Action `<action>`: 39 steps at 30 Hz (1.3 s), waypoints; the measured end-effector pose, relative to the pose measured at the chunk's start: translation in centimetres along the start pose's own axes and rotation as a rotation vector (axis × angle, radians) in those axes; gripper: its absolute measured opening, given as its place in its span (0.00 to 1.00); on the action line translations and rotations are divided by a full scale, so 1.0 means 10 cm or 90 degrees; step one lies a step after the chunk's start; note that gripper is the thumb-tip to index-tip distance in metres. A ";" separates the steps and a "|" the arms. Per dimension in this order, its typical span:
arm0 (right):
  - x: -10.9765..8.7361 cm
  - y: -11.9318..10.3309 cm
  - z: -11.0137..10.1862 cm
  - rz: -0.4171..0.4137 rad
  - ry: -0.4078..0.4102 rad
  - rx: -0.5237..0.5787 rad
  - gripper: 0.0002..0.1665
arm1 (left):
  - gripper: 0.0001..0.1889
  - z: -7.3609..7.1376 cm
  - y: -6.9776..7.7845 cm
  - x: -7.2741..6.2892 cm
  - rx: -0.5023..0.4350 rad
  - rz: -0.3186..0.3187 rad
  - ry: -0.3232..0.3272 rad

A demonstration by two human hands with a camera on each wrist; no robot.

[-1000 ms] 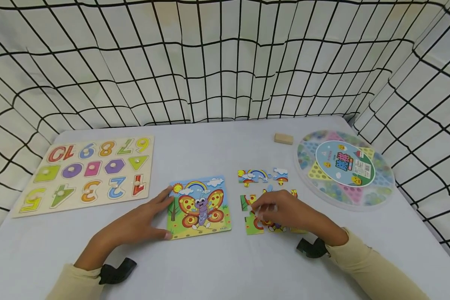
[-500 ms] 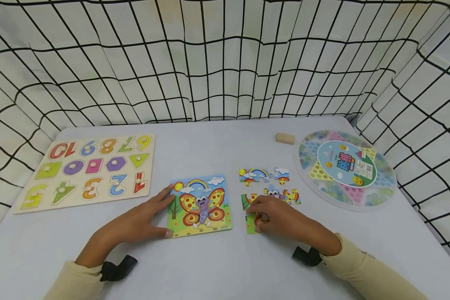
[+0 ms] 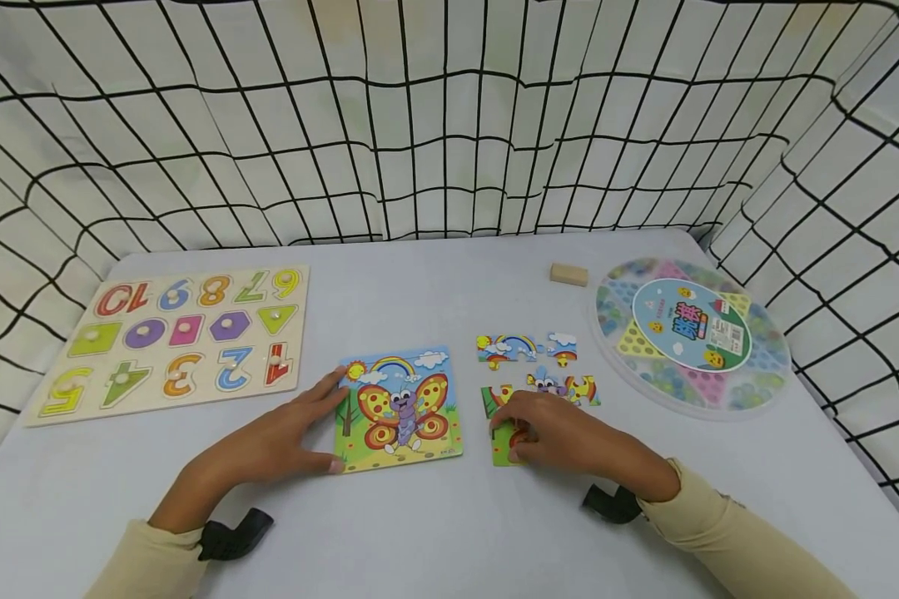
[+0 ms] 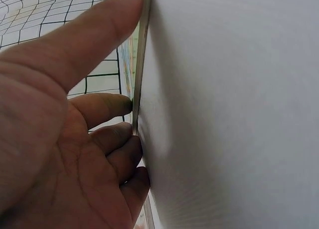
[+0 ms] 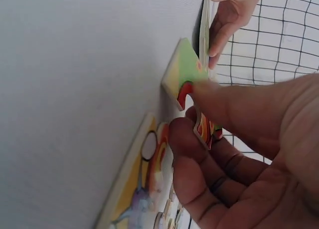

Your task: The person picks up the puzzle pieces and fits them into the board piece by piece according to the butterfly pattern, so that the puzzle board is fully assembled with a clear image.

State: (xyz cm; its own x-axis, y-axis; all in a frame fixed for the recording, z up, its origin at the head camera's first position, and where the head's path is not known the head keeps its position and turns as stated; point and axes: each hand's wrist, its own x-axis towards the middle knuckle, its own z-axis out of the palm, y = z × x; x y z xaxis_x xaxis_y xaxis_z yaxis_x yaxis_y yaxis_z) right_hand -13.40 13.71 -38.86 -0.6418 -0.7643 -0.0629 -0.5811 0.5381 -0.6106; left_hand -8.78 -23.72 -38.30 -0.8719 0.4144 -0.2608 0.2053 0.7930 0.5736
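Left hand (image 3: 273, 441) spread wide, touching butterfly board (image 3: 400, 416) at 9 o'clock edge, right hand (image 3: 565, 437) pinching green corner piece (image 3: 502, 449), board's 3 o'clock side

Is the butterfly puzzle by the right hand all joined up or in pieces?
Not all joined up: a gap separates the rainbow piece from the butterfly-face piece. The right hand hides part of the puzzle.

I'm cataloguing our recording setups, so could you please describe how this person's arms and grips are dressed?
A long beige fabric left sleeve and matching beige right sleeve reach the wrists, where a bent, black, plastic-looking fitting sits on each side. The left grip and right grip wear no gloves.
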 end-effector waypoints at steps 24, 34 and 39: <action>0.39 -0.26 -0.02 0.013 0.006 0.265 0.14 | 0.59 0.01 0.02 0.04 0.009 -0.021 -0.015; 0.74 -0.49 0.04 -0.066 0.001 0.265 0.12 | 0.60 0.02 -0.01 0.04 0.009 -0.029 -0.013; 0.90 -0.53 0.12 -0.046 -0.018 0.308 0.12 | 0.60 0.02 -0.01 0.01 0.005 -0.022 -0.008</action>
State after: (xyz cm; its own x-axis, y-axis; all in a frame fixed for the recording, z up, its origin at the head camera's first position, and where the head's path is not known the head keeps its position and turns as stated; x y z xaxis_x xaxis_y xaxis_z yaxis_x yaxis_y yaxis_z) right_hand -15.51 3.59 -37.12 -0.5909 -0.8064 -0.0240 -0.3203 0.2618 -0.9104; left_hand -8.81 -23.68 -38.57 -0.8728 0.3925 -0.2901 0.1792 0.8106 0.5576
